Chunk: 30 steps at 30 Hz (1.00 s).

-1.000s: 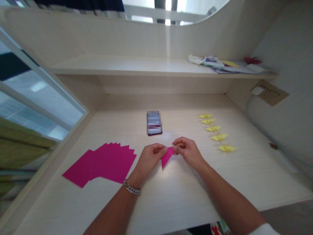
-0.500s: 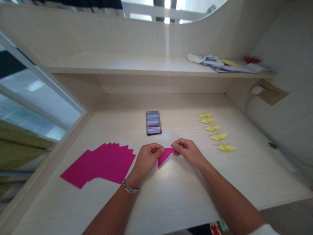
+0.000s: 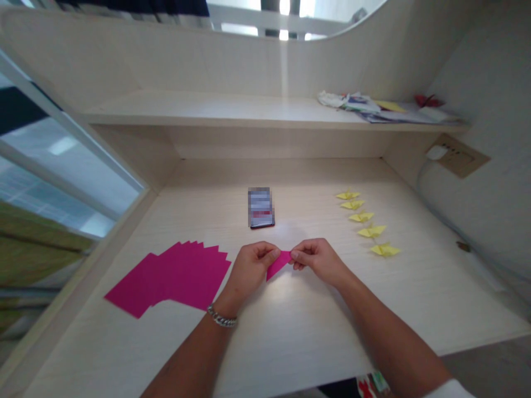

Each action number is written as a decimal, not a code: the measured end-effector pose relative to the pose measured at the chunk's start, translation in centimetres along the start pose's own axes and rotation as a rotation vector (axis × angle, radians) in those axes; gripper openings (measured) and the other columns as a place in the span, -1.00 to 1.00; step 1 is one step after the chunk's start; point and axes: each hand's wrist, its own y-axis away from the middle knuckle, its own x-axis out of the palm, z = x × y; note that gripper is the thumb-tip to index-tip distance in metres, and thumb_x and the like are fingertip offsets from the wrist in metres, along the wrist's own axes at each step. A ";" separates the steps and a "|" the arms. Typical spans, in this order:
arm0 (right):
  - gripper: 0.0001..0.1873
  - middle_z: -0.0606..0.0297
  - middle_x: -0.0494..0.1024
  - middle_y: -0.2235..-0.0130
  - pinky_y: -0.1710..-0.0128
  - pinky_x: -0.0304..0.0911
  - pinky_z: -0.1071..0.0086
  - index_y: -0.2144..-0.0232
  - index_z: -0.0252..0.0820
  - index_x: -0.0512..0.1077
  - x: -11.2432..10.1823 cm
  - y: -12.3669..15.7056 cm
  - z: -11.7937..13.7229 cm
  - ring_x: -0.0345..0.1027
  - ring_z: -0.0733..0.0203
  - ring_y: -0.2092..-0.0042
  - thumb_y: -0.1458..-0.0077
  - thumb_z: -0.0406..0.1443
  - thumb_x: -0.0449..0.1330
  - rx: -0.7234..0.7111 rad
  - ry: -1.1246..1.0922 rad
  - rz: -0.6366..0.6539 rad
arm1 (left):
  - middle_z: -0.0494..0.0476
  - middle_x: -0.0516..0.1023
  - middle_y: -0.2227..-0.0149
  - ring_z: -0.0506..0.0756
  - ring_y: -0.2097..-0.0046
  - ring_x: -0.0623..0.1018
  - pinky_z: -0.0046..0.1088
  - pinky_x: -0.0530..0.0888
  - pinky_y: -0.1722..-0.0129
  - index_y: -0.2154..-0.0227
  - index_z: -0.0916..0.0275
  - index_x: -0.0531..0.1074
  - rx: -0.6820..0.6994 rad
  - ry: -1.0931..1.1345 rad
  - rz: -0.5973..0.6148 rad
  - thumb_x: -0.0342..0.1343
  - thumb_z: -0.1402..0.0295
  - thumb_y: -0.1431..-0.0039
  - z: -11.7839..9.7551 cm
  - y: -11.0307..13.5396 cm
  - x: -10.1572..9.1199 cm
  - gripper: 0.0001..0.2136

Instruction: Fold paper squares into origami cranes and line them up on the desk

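Observation:
Between my hands is a small folded piece of pink paper [image 3: 277, 265], triangular in its visible part. My left hand [image 3: 253, 267] pinches its left side between thumb and fingers; a chain bracelet circles that wrist. At the paper's right corner, my right hand [image 3: 317, 258] closes thumb and fingertips on it. The fingers cover both ends of the paper. A fanned stack of pink paper sheets [image 3: 186, 276] lies on the desk to the left. Off to the right, several yellow origami cranes [image 3: 372, 231] stand in a slanting row.
A phone [image 3: 261, 208] with a blurred screen lies beyond my hands on the pale desk [image 3: 199, 193]. Papers [image 3: 385, 110] rest on the shelf above. A cable [image 3: 440, 213] runs from the wall socket [image 3: 464, 157] down the right side.
My right hand has shifted slightly left and down, its fingertips now further over the paper's right corner. My left hand keeps its hold, almost unmoved.

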 end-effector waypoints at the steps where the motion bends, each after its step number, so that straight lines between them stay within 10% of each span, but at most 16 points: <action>1: -0.68 0.28 0.50 0.57 0.46 0.28 0.42 0.44 -0.30 0.49 0.0 0.0 0.0 0.34 0.32 0.53 0.04 -0.11 0.24 0.004 0.000 0.011 | 0.10 0.54 0.49 0.05 0.44 0.45 -0.47 0.35 0.43 0.50 0.30 0.52 0.009 -0.011 0.000 0.09 0.26 -0.06 0.0 0.0 0.0 -0.79; 23: -0.86 0.32 0.48 0.56 0.51 0.16 0.47 0.46 -0.24 0.47 1.1 0.2 -0.3 0.31 0.32 0.51 -0.02 -0.30 0.13 -0.098 0.292 -0.051 | 0.04 0.44 0.55 0.01 0.50 0.36 -0.50 0.27 0.50 0.49 0.30 0.48 0.028 -0.098 0.106 0.05 0.23 -0.07 0.1 0.2 0.5 -0.76; 30: -0.84 0.25 0.52 0.51 0.47 0.25 0.42 0.49 -0.26 0.44 -1.0 0.0 -0.3 0.34 0.30 0.51 0.02 -0.25 0.18 -0.006 0.135 -0.039 | -0.01 0.36 0.61 -0.02 0.54 0.30 -0.53 0.21 0.55 0.54 0.29 0.44 0.006 -0.068 -0.040 0.09 0.24 -0.03 0.6 -0.4 -1.3 -0.78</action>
